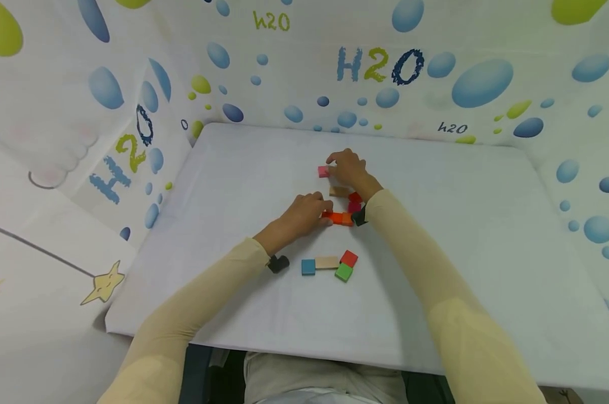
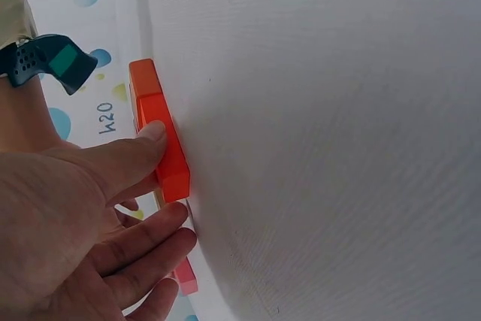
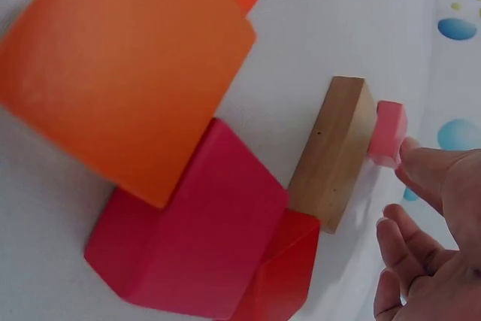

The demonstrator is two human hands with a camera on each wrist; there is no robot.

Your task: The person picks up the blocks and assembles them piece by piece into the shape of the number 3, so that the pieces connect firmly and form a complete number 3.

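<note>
My left hand (image 1: 304,214) pinches a red-orange block (image 2: 171,159) between thumb and a finger behind it; the other fingers stretch past its end. Against that block's other end sits an orange block (image 1: 347,219). My right hand (image 1: 349,168) is at a pink block (image 3: 388,133), its thumb tip at the block's side and the remaining fingers loosely bent off it. Beside the pink block lies a plain wooden block (image 3: 332,152). A red block (image 3: 282,268) and a crimson block (image 3: 218,223) stand together near the orange one, partly under my right wrist in the head view.
Closer to my body, a blue block (image 1: 308,267), a wooden block (image 1: 327,262), a red block (image 1: 349,258) and a green block (image 1: 344,272) form a touching group. All rest on a white-covered table (image 1: 461,224), with a bubble-printed wall (image 1: 309,73) behind.
</note>
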